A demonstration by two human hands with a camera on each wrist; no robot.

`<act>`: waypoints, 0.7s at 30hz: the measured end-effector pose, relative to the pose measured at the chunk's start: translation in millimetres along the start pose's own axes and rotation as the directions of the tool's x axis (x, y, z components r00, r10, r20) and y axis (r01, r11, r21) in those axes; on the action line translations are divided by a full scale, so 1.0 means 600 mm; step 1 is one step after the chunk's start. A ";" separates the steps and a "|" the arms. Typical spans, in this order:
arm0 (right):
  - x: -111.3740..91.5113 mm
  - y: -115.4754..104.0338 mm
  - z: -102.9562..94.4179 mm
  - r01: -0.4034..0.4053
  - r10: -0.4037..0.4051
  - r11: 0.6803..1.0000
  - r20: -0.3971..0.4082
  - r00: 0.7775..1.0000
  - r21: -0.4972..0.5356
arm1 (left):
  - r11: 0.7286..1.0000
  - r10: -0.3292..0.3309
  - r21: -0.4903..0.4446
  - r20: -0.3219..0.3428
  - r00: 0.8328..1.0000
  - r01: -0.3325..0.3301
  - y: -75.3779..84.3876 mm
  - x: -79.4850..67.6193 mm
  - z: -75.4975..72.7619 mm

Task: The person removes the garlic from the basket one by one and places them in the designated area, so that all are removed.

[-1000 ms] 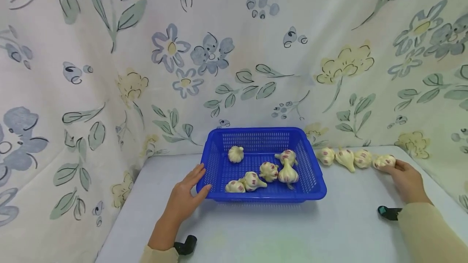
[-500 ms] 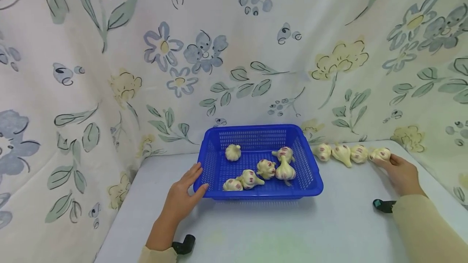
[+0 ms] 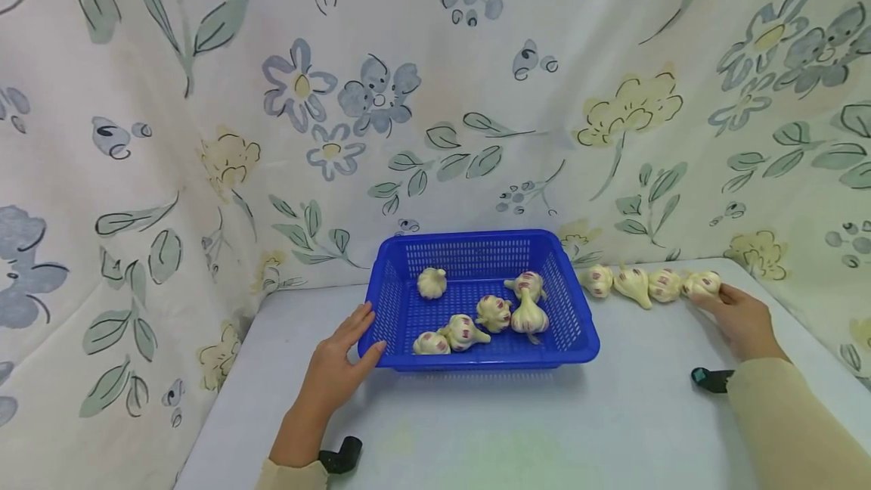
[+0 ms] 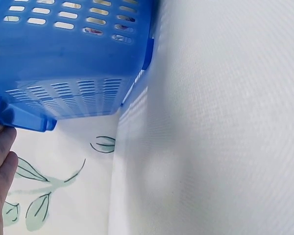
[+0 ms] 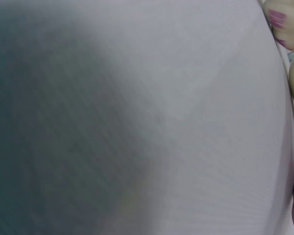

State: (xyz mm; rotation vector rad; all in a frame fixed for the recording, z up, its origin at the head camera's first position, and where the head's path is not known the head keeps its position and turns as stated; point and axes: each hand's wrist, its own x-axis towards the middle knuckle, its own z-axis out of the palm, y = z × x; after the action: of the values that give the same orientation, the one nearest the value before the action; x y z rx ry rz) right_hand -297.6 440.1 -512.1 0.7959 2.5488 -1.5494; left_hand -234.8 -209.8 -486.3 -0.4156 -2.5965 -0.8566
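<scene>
A blue plastic basket (image 3: 476,360) with slotted walls stands on the table and holds several garlic bulbs (image 3: 493,313), white with purple marks. My left hand (image 3: 338,363) rests at its front left corner, fingers along the left rim and thumb by the front rim. In the left wrist view those fingers (image 4: 1,152) lie right against the rim. To the right of the basket, my right hand (image 3: 740,317) pinches the rightmost garlic bulb (image 3: 701,283) of a row on the table. Most of that hand is outside the right wrist view.
Other garlic bulbs (image 3: 631,285) lie side by side between the basket and my right hand. The table (image 3: 476,429) has a white cover. A floral curtain (image 3: 435,97) hangs along its back and left edges.
The head view has shifted slightly, so everything sits a little further left and higher. My left hand stays at the basket corner and my right hand stays on the end garlic bulb.
</scene>
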 end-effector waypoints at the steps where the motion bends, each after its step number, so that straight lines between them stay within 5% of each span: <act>1: 0.000 0.000 0.000 -0.002 0.002 1.000 -0.003 1.000 -0.002 | 1.000 -0.002 0.000 0.001 1.000 0.002 0.000 0.000 0.000; 21: 0.008 0.002 0.003 -0.008 0.008 1.000 0.000 1.000 -0.006 | 0.999 0.015 -0.030 -0.006 1.000 -0.015 -0.003 -0.002 -0.001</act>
State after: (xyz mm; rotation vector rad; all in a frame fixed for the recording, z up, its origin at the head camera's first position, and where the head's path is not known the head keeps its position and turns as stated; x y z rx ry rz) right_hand -301.8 441.0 -515.3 0.8045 2.5454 -1.5392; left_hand -234.3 -211.9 -487.2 -0.4397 -2.5750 -0.8916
